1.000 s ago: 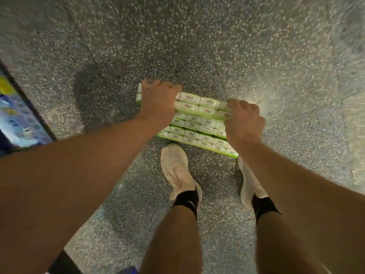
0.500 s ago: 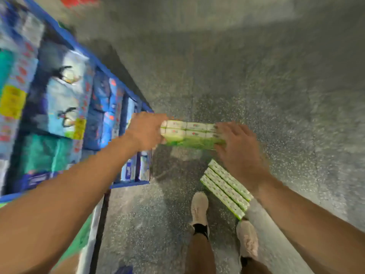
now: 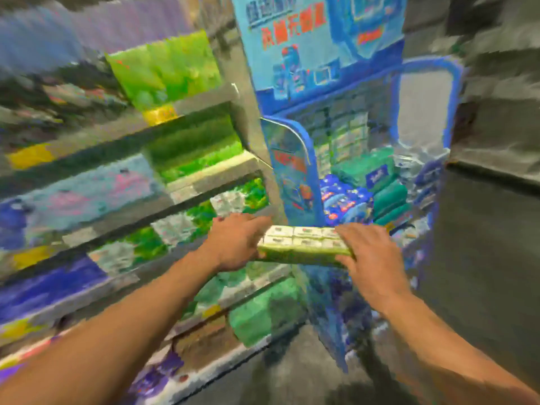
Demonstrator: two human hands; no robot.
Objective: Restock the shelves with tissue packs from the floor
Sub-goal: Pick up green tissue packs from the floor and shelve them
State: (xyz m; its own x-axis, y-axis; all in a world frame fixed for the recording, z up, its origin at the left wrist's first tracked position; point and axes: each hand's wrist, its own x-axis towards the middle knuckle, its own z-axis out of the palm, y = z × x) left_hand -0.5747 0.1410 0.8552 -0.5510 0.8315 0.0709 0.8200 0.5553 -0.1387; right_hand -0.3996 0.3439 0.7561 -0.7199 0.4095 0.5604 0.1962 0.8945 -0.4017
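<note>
A: What is the left hand doing?

B: It grips the left end of a tissue pack. Its fingers curl round that end.

A: And the right hand?

B: It holds the right end of the same pack. The fingers lie over the top and the thumb side wraps the near edge.

A: Where is the pack?

B: Up in the air between the 2 hands, lying flat. It is green on the side and white on top, with 2 rows of little packets showing.

A: What is around it?

B: Shelves stand to the left. They hold green, blue and purple packs, but the picture is too blurry to read them. Yellow price tags sit on the shelf edges.

A: And behind the pack?

B: A blue display stand with a big blue sign on top. Blue and green packs are piled inside it. The grey floor is to the right.
</note>
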